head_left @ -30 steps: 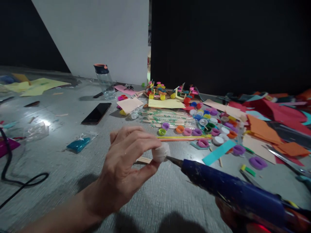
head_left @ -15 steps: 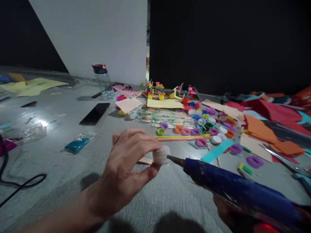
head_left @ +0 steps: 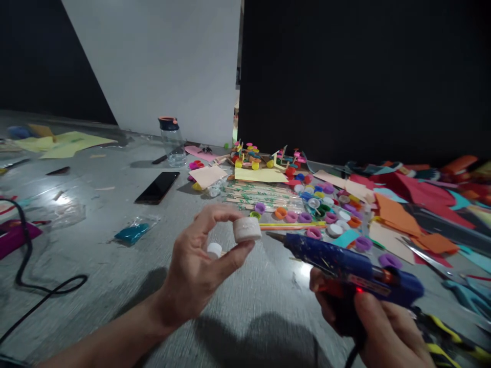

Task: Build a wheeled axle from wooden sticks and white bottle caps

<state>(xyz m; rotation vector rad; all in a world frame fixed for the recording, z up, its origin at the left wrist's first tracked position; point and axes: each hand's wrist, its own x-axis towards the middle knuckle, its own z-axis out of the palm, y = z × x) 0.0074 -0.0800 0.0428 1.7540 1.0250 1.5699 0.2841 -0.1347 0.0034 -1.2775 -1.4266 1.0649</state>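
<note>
Between the thumb and index finger of my left hand (head_left: 207, 263) is a white bottle cap (head_left: 246, 230), tilted on its side above the table. My right hand (head_left: 368, 317) grips the handle of a blue glue gun (head_left: 333, 258), whose red light is lit. The gun's dark nozzle points left, with a small gap between its tip and the cap. Another white cap (head_left: 214, 250) shows behind my left hand, near some light sticks that it mostly hides.
A phone (head_left: 158, 187), a water bottle (head_left: 173, 143) and a blue packet (head_left: 132, 232) lie or stand left. Bagged sticks (head_left: 264, 194) and coloured caps (head_left: 281, 212) lie beyond my hands. Scissors (head_left: 433, 263) and coloured sheets are right; a black cable (head_left: 49, 291) curls left.
The nozzle has come away from the white cap, and the glue gun sits lower right with my right hand now plainly visible. The cap is raised slightly and turned. The view has shifted a little.
</note>
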